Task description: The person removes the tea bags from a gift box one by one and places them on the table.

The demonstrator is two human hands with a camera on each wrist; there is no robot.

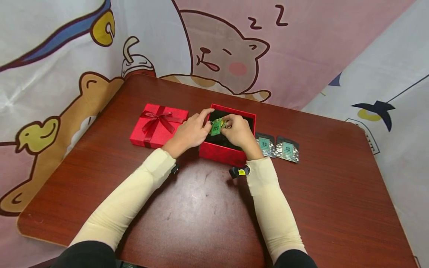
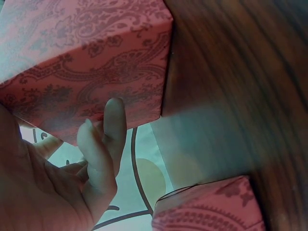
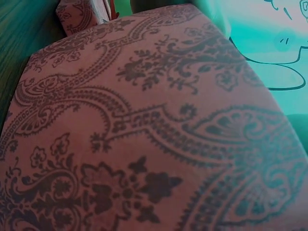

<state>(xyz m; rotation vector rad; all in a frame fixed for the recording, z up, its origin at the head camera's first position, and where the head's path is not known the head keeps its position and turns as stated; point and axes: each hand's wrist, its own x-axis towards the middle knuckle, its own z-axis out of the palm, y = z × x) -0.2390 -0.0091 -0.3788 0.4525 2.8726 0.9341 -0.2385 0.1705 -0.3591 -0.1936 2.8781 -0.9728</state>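
Observation:
Over the red gift box (image 1: 222, 153), lined in black, my right hand (image 1: 240, 131) pinches a small green packet (image 1: 216, 127) with a dark square print. My left hand (image 1: 192, 130) is at the box's left side, its index finger reaching to the far left rim and its thumb beside the packet. In the left wrist view, loosely bent fingers (image 2: 114, 125) lie against the outside of the patterned box wall (image 2: 91, 91). The patterned wall (image 3: 144, 125) fills most of the right wrist view and hides the right fingers.
Left of the box lies its red lid (image 1: 155, 126), tied with a dark red ribbon bow. Two silvery packets with green labels, one a packet (image 1: 287, 150) farther right, lie beside the box. The brown table (image 1: 197, 208) has rounded corners and meets printed cloth at the back.

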